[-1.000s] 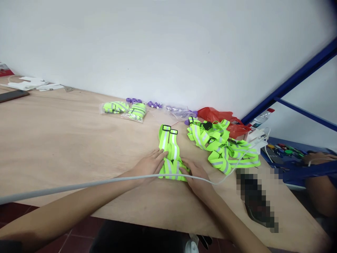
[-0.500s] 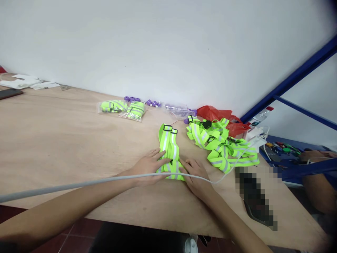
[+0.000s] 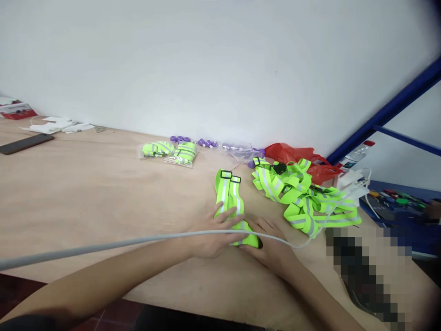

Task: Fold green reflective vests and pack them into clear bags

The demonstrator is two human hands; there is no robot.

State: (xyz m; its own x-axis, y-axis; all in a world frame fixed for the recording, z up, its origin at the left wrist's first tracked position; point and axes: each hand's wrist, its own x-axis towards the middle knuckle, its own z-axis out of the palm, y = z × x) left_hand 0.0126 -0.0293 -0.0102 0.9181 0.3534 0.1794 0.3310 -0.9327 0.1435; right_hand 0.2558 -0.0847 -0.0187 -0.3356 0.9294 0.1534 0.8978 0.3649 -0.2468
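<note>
A bright yellow-green reflective strap [image 3: 237,197] with silver stripes lies folded on the table in front of me. Two black slider buckles show at its far end. My left hand [image 3: 215,233] rests across its near part, fingers stretched out and lying on it. At the near right end my right hand [image 3: 270,243] has its thumb and fingers closed about the strap, beside a small dark piece that I cannot make out. A grey-white cable [image 3: 148,239] passes in front of both hands.
To the right lies a heap of similar straps [image 3: 306,197] by a red plastic bag [image 3: 292,154] and a bottle [image 3: 358,154]. Two bagged straps [image 3: 185,153] and purple pieces [image 3: 206,143] lie near the wall. A phone [image 3: 27,143] is at left; a blue frame [image 3: 389,103] stands right.
The view has shifted, so things appear lower and mostly farther right. My left fingers have spread over the strap; its near end is folded differently, with my right hand now about it.
</note>
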